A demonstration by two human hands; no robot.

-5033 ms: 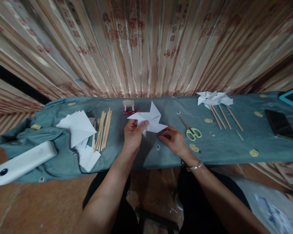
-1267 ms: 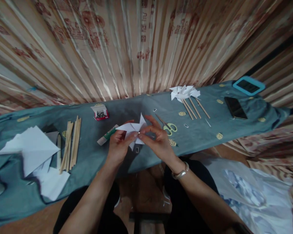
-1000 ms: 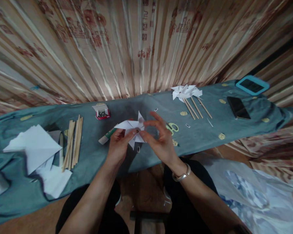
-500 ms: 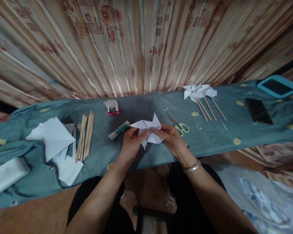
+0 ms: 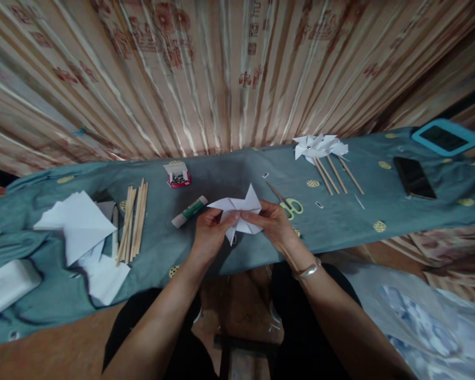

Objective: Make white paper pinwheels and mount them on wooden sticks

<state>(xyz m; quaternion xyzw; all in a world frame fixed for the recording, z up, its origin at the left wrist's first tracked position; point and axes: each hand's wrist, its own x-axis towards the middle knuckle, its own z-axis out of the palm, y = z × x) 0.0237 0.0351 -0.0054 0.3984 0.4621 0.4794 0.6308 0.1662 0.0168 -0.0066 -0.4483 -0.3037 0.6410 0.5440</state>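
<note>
A white paper pinwheel [image 5: 242, 206] is held between my hands above the front half of the table. My left hand [image 5: 214, 228] grips its left side, thumb pressed near the centre. From the other side my right hand [image 5: 275, 224] pinches it, its thumb meeting the left one over the middle and covering the centre. Just left of my left hand lies a glue stick [image 5: 189, 211] with a green label. Scissors [image 5: 288, 205] with pale green handles rest beyond my right hand. A small red and white box [image 5: 178, 176] of metal pins stands open farther back.
Finished pinwheels on sticks [image 5: 320, 148] lie at the back right, near a black phone [image 5: 414, 178] and a blue-framed device [image 5: 445, 138]. On the left are wooden sticks [image 5: 132, 221], white paper sheets [image 5: 89, 221] and a white case [image 5: 10, 287]. A curtain [image 5: 221, 79] hangs behind the cloth-covered table.
My right thumb has slid inward to the pinwheel's centre, covering the pin that showed there before. The whole view has shifted slightly.
</note>
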